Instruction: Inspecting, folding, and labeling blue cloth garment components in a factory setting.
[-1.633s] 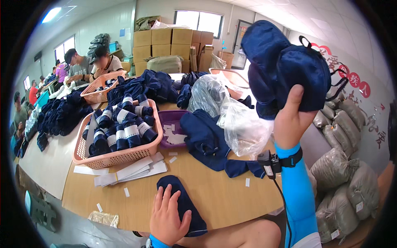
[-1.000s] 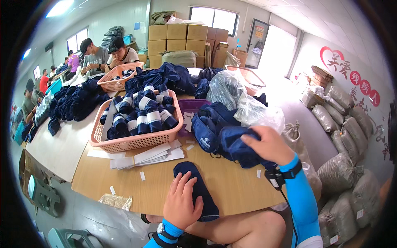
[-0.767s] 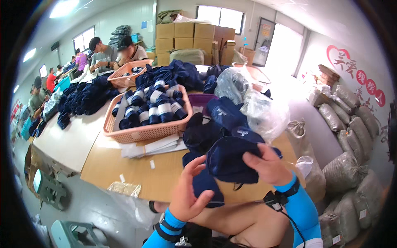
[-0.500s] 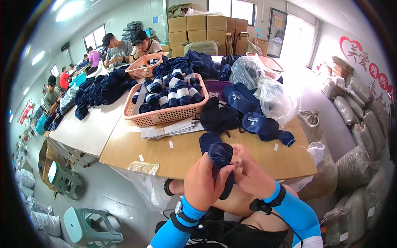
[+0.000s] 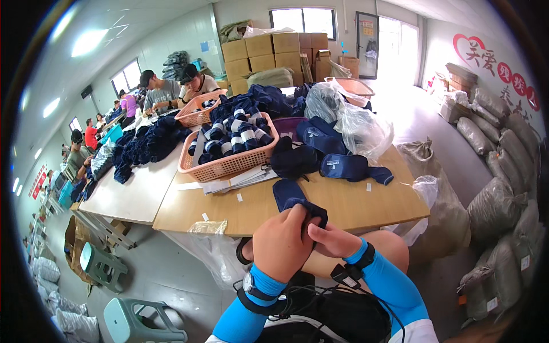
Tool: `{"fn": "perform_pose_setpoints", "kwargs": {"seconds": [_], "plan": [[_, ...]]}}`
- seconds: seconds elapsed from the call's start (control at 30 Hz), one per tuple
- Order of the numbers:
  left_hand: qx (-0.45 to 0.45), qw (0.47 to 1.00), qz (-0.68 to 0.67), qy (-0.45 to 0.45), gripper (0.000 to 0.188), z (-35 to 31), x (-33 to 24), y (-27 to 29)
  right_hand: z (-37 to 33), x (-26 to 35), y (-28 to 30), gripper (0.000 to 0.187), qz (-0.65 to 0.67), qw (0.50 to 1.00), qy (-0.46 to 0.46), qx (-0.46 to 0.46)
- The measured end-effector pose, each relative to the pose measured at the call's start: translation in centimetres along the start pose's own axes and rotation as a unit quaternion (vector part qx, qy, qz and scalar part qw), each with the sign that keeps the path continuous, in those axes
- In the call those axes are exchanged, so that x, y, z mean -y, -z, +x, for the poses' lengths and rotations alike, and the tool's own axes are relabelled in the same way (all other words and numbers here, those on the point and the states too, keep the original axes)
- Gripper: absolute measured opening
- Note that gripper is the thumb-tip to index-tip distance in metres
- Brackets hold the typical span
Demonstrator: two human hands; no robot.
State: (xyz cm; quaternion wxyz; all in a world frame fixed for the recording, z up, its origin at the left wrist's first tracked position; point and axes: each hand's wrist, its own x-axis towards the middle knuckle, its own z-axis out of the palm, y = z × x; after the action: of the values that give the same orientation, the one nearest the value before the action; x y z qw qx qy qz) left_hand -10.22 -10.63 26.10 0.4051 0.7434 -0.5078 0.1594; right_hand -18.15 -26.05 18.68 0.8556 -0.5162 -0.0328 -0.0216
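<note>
The left hand (image 5: pixel 285 243) and right hand (image 5: pixel 337 240) meet above the near edge of the tabletop (image 5: pixel 354 200) and hold the cloth (image 5: pixel 314 212), a dark blue piece, between them. The left hand is closed over the cloth; its fingertips are hidden. The right hand is narrow, with its thumb against the cloth; its other fingers are mostly concealed. Only the folded upper part of the cloth shows clearly; the palms obscure the remainder.

A flat piece (image 5: pixel 285 191) of dark blue fabric lies directly beyond the hands. Its near end is covered, so whether it joins the cloth cannot be determined. Farther beyond the hands are a dark bundle (image 5: pixel 294 161) of unclear shape and, to its right, a printed piece (image 5: pixel 343 166).

To the far left of the hands stands a basket (image 5: pixel 229 167) filled with banded rolls (image 5: pixel 235 140); the lower rolls are concealed. Paper strips (image 5: pixel 243 178) lie beside its near wall. Behind the bundle, a purple tray (image 5: pixel 284 128) is partly covered.
</note>
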Motion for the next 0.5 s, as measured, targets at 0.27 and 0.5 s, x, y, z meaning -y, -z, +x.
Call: {"fn": "perform_pose_setpoints", "kwargs": {"seconds": [0.27,0.5], "plan": [[0.123,0.985,0.118,-0.006,0.014,-0.2,3.1,0.9,0.8,1.2,-2.9,0.045,-0.141,0.989,-0.021,-0.034],[0.054,0.993,0.054,-0.092,0.032,-2.4,4.8,-1.1,2.1,-0.4,-2.4,0.036,-0.058,0.984,-0.023,-0.169]]}}
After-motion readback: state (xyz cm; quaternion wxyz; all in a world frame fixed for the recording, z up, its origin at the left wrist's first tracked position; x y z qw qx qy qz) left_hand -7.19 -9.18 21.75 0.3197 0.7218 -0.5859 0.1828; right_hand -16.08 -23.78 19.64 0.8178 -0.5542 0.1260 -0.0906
